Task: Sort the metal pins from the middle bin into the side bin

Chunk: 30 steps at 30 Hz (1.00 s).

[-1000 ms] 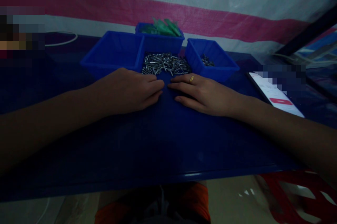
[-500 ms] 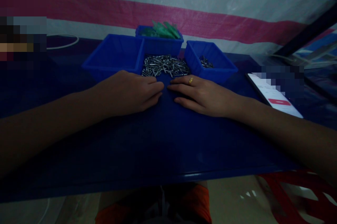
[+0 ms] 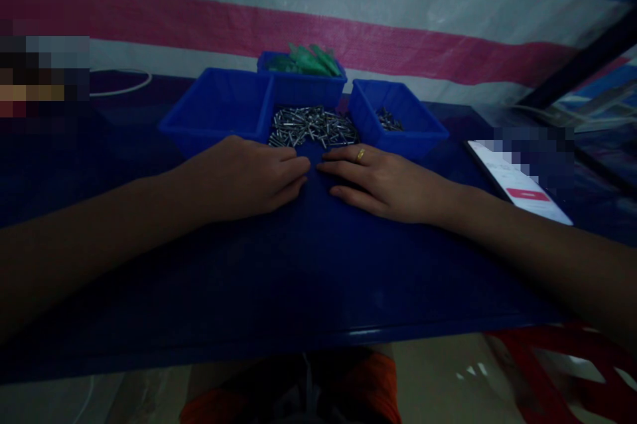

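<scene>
My left hand (image 3: 259, 175) rests on the blue table (image 3: 318, 271) with its fingers curled in and the thumb tip below them; nothing shows in it. Opposite it, my right hand (image 3: 383, 182) lies palm down, fingers stretched and slightly apart, a gold ring on one finger. A narrow gap separates the two hands. Just beyond the fingertips is a loose pile of thin metal pieces (image 3: 313, 124), like nails or screws; their exact kind is too small to tell. Neither hand visibly holds any of them.
A blue bin (image 3: 216, 102) stands left of the pile. Behind it another bin (image 3: 308, 87) holds green packets (image 3: 308, 60). The right bin (image 3: 423, 120) contains a few metal pieces. A lit phone (image 3: 522, 185) lies by my right forearm. A red stool (image 3: 542, 371) stands below the table edge.
The view has tilted slightly, so the bins and the pile sit a little lower in the picture. Both hands keep their pose and place on the table.
</scene>
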Tool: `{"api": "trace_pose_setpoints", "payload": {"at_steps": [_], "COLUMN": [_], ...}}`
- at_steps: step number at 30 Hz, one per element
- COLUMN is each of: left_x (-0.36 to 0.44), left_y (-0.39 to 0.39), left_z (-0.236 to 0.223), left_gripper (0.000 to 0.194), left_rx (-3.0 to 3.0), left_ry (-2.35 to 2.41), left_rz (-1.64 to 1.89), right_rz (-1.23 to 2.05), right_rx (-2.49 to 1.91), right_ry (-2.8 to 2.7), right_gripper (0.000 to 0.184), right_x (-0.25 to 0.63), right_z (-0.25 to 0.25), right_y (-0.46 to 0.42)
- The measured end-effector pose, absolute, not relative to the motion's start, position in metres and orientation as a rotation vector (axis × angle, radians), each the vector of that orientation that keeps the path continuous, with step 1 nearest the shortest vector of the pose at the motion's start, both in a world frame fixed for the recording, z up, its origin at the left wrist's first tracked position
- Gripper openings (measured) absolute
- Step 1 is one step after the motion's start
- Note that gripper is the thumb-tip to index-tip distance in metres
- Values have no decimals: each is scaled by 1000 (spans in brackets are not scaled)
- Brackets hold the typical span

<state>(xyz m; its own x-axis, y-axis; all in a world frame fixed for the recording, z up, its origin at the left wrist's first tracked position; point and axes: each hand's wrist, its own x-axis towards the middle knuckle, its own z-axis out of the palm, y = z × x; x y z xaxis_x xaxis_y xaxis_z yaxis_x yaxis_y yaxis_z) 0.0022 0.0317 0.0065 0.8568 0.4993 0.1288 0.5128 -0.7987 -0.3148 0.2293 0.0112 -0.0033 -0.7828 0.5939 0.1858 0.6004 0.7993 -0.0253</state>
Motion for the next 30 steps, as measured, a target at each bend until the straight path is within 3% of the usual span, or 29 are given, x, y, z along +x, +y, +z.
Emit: {"api": "trace_pose_setpoints", "payload": {"at_steps": [30], "left_x": [3], "left_y": [32], "left_z": [6], "left_gripper": [29], "left_rx": [-2680], "left_ry": [-755], "left_rz": [-23], "right_rz": [-76], "right_rx": [-935], "right_ry": [-2805], "right_gripper": [42], "right_x": [229], "right_z": [-3], "right_y": [11]}}
